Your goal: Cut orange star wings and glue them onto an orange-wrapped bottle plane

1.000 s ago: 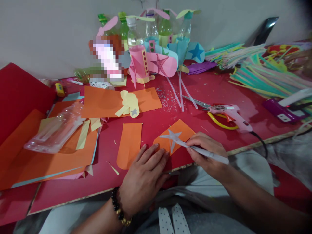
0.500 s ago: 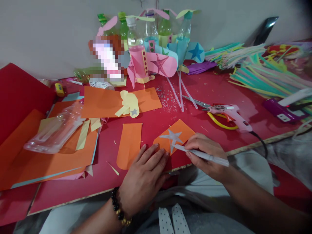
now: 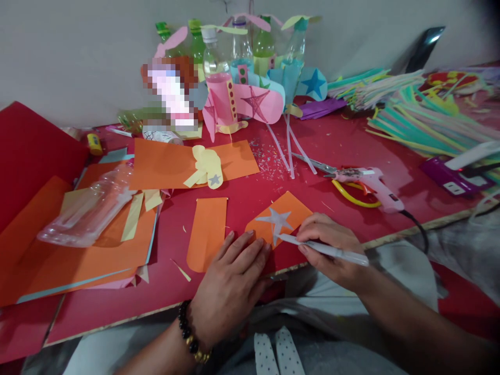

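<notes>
A pale marker (image 3: 332, 251) is gripped in my right hand (image 3: 332, 247), its tip on the lower arm of a silver-grey star (image 3: 278, 221). That star is drawn on an orange paper piece (image 3: 300, 207) at the table's front edge. My left hand (image 3: 238, 284) lies flat with its fingers spread a little, the fingertips over the left edge of the same piece. Just left of it rests a second orange piece (image 3: 207, 234) with a rounded end. Behind, cream cutouts (image 3: 209, 165), one with a small grey star, sit on an orange strip (image 3: 164, 164).
Decorated bottles (image 3: 221, 99) stand at the back. Scissors (image 3: 347, 190) and a pink glue gun (image 3: 380, 190) lie right, near a purple power socket (image 3: 453, 177) and pastel strips (image 3: 414, 120). Papers and a clear plastic bottle (image 3: 89, 208) are at left.
The grey fill on the star's lower arm looks slightly fuller. My right hand and the marker have shifted very little, and my left hand has stayed in place.
</notes>
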A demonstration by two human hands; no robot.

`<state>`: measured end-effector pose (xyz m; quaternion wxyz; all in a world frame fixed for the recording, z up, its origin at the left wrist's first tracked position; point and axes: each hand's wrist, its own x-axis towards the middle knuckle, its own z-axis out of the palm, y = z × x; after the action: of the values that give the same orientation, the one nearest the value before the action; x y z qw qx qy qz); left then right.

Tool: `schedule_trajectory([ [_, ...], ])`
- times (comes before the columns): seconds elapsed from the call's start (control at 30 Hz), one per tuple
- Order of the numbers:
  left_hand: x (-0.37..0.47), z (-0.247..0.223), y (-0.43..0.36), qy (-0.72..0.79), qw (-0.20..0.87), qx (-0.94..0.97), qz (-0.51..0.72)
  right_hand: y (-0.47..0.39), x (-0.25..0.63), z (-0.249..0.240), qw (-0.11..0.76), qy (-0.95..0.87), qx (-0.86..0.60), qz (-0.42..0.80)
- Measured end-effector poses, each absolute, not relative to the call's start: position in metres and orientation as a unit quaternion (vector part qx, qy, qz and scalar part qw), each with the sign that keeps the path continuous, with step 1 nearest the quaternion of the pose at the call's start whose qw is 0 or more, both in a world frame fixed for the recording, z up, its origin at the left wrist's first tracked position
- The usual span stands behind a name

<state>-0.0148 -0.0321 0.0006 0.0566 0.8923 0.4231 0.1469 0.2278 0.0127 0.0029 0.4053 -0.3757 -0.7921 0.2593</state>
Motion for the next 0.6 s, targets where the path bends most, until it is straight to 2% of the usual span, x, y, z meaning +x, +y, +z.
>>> schedule_trajectory([
  [0.6, -0.0134, 0.0023, -0.0311, 0.422, 0.058, 0.892, 0.149, 0.0145, 0.2241, 0.0037, 0.403, -0.783, -0.416, 0.226],
])
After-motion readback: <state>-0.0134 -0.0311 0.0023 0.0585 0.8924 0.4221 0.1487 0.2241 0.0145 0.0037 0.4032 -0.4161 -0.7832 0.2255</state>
